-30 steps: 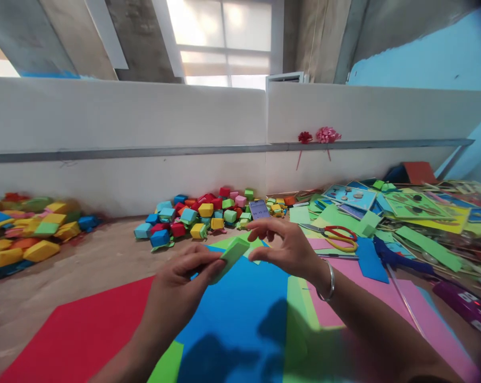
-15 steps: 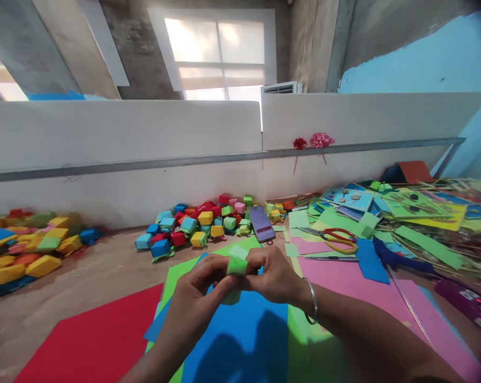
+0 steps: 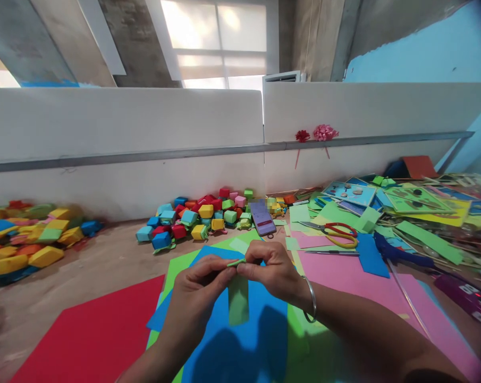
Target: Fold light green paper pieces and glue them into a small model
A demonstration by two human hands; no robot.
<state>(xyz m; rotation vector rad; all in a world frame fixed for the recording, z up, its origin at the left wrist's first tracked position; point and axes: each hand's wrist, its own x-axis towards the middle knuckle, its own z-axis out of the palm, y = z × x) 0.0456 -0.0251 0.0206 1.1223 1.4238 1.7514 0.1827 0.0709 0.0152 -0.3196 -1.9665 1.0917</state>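
Observation:
Both hands pinch the upper edge of a light green paper strip (image 3: 238,304), which hangs down between them over a blue sheet (image 3: 260,340). My left hand (image 3: 198,284) grips the left end of the folded edge between thumb and forefinger. Opposite it, my right hand (image 3: 272,268), with a silver bangle at the wrist, pinches the right end. The fingertips of the two hands almost meet, and they partly hide the fold. Beneath the blue sheet lies a green sheet (image 3: 178,271).
Left of the sheets lies a red sheet (image 3: 92,335). Behind are small paper cubes (image 3: 188,218) and a phone (image 3: 262,217). On the right are scissors (image 3: 336,234), a pen (image 3: 328,251), a pink sheet (image 3: 344,282) and a purple glue gun (image 3: 463,298). A white board (image 3: 124,122) stands behind.
The green strip was bent up, its face toward me; now it hangs down with its top edge folded between the fingers. The view has tilted slightly downward.

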